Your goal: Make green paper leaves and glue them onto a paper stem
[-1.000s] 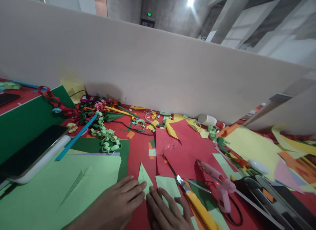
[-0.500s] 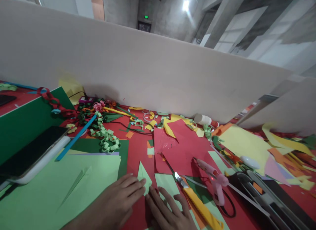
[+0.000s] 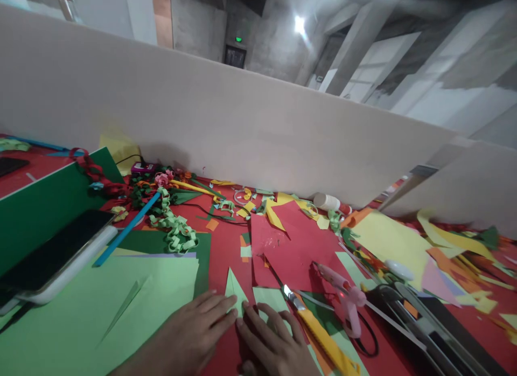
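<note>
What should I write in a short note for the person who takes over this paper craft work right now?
Left hand: flat on the table, fingertips pressing the small light green paper triangle.
Right hand: flat, fingertips at the same triangle, partly over a light green paper piece.
Nearby: yellow utility knife, blade out, right of the right hand; pink glue gun beyond it; large light green sheet on the left.
Done: the triangle looks folded to a point.
Left: the crease is being pressed; the knife and glue gun lie untouched.
</note>
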